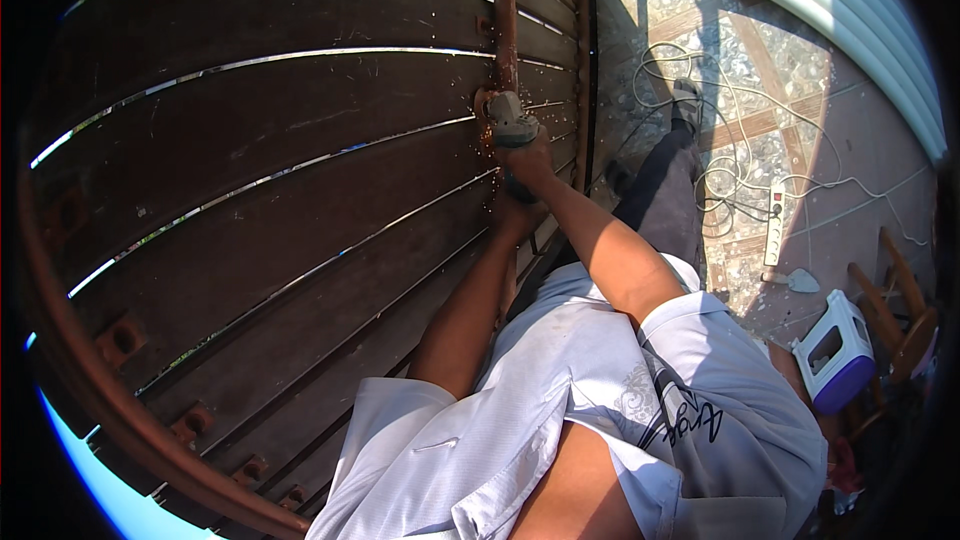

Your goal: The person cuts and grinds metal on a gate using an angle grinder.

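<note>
An angle grinder is up against the brown metal post of a slatted gate or fence panel. Orange sparks scatter around its head and fall below it. My right hand is wrapped round the tool's body just behind the head. Lower down, my left hand is closed round its rear part; the fingers there are partly in shadow. The grinder's disc is mostly hidden, next to a rusty bracket on the post.
On the paved floor to the right lie a looped pale cable, a white power strip and a trowel. A white and purple plastic item stands near a wooden stool. Pale ridged sheeting fills the far right.
</note>
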Demonstrator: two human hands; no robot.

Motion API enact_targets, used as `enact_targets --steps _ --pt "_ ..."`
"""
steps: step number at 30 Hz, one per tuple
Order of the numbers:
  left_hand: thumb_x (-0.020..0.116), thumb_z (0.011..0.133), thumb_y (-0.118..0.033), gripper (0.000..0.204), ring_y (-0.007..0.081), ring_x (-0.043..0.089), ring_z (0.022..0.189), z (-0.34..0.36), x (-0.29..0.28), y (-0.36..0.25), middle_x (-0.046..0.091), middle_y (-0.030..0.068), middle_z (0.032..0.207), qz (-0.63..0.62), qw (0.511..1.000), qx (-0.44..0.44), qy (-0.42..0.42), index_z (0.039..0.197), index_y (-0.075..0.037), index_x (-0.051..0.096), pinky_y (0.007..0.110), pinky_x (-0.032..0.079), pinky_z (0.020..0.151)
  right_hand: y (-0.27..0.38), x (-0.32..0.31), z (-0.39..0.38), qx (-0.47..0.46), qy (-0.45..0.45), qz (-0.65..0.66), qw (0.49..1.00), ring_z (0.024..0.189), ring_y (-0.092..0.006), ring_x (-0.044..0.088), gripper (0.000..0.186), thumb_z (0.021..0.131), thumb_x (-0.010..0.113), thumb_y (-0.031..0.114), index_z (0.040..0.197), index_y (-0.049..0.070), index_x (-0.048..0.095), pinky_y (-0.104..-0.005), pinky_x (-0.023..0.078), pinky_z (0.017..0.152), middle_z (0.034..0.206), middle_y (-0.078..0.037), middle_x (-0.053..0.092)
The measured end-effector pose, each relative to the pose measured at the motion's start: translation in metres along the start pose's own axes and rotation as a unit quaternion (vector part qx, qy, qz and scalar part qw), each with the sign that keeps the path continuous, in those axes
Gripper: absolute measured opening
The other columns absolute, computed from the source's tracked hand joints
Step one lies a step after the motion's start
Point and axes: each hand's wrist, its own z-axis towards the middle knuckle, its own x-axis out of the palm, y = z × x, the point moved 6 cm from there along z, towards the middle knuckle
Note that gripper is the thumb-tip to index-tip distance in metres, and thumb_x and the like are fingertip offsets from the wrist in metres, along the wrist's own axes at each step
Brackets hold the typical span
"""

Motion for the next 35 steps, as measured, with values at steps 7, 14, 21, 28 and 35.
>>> enact_targets --steps 7,14,21,28,35 --pt "0.083 0.065 -0.044 0.081 0.0325 0.063 0.116 -0.008 -0.008 -0.002 0.065 0.0163 0.125 -0.003 0.999 0.029 -0.046 0.132 -0.007 0.055 0.043 0.049 0.098 0.006 0.004 -0.004 -0.041 -0.007 0.011 0.999 0.114 -0.0336 0.061 0.091 0.059 0.092 0.033 0.127 -0.001 0.042 -0.0415 0.05 0.095 0.123 -0.019 0.06" --pt "0.078 0.069 -0.049 0.087 0.0327 0.056 0.126 -0.003 -0.003 0.0 0.055 0.0178 0.138 0.049 0.996 0.064 -0.048 0.139 -0.008 0.047 0.042 0.047 0.102 0.004 0.004 -0.001 -0.05 0.003 0.016 0.999 0.113 -0.035 0.06 0.089 0.06 0.091 0.029 0.125 -0.003 0.04 -0.0423 0.051 0.093 0.12 -0.021 0.059" --pt "0.08 0.068 -0.049 0.09 0.0325 0.056 0.126 0.001 0.001 -0.003 0.055 0.0177 0.138 0.047 0.998 0.024 0.024 0.141 -0.009 0.046 0.042 0.047 0.102 -0.004 0.002 0.005 -0.054 -0.023 0.005 0.998 0.112 -0.034 0.061 0.09 0.06 0.092 0.033 0.124 -0.003 0.04 -0.0421 0.051 0.093 0.12 -0.02 0.059" --pt "0.08 0.066 -0.052 0.092 0.0325 0.059 0.122 0.001 0.002 0.007 0.059 0.0165 0.134 0.053 0.997 0.011 -0.048 0.14 -0.009 0.047 0.042 0.049 0.099 0.005 0.002 -0.003 -0.039 -0.009 0.014 0.999 0.112 -0.0326 0.061 0.091 0.06 0.091 0.035 0.125 -0.002 0.039 -0.0405 0.051 0.093 0.121 -0.019 0.059" --pt "0.08 0.065 -0.055 0.107 0.0328 0.058 0.124 0.007 0.006 0.004 0.057 0.018 0.136 0.059 0.998 -0.007 0.016 0.15 -0.012 0.031 0.042 0.048 0.101 -0.002 -0.001 0.003 -0.04 -0.002 0.025 0.999 0.118 -0.0359 0.059 0.088 0.063 0.089 0.035 0.128 0.002 0.04 -0.0433 0.049 0.098 0.127 -0.02 0.058"
